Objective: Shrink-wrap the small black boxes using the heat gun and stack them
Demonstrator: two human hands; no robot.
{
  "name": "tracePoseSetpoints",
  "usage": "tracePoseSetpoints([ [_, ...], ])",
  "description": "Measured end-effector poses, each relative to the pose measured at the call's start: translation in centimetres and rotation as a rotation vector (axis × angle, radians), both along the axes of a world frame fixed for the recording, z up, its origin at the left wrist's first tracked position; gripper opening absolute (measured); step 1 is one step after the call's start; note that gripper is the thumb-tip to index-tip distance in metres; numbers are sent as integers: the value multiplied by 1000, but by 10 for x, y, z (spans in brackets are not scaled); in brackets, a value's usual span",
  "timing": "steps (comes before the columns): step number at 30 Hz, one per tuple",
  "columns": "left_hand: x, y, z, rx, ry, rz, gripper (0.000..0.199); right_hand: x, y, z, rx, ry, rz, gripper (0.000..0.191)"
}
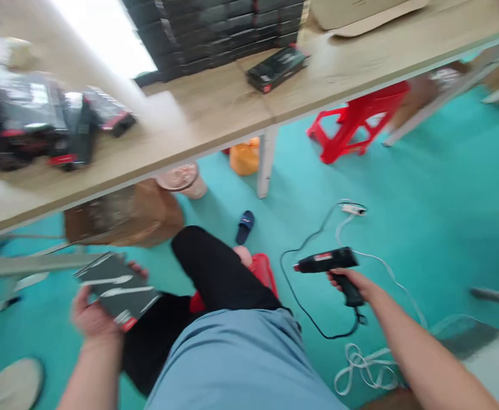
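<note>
My right hand (347, 280) grips the glue gun (328, 262) by its handle, my left hand (91, 313) clasps a box (119, 289). I judge the nozzle should stay off the cord (305, 310).

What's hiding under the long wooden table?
Under the wooden table you can see a brown paper bag, a pinkish tub, an orange bag, a blue slipper and a red stool. The tabletop covers whatever sits farther back.
</note>
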State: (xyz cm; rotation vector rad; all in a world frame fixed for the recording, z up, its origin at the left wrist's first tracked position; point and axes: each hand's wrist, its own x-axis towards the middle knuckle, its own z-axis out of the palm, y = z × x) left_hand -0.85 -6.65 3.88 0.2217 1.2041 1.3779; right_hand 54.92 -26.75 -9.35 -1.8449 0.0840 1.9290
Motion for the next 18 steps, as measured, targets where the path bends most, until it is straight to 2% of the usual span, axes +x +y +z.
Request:
tracePoseSetpoints([
  [1,-9,-10,10,-18,-5,26,61,3,2,6,28,6,-6,11],
  [3,-25,-21,20,-19,-72,22,62,8,12,17,89,24,-16,5],
  [6,-53,-27,20,78,-55,127,64,1,40,40,182,119,-78,18],
  [8,-76,-34,20,143,-41,199,67,-19,65,68,255,156,-22,25],
  [11,-108,-58,28,239,-47,292,64,-70,109,115,341,197,179,32],
  [13,-127,-79,36,299,-45,353,59,-112,138,141,377,240,361,36],
  [15,-140,-101,41,343,-25,410,56,-158,166,156,438,293,517,39],
  [18,-154,-130,38,393,24,486,58,-227,202,163,537,331,721,34],
])
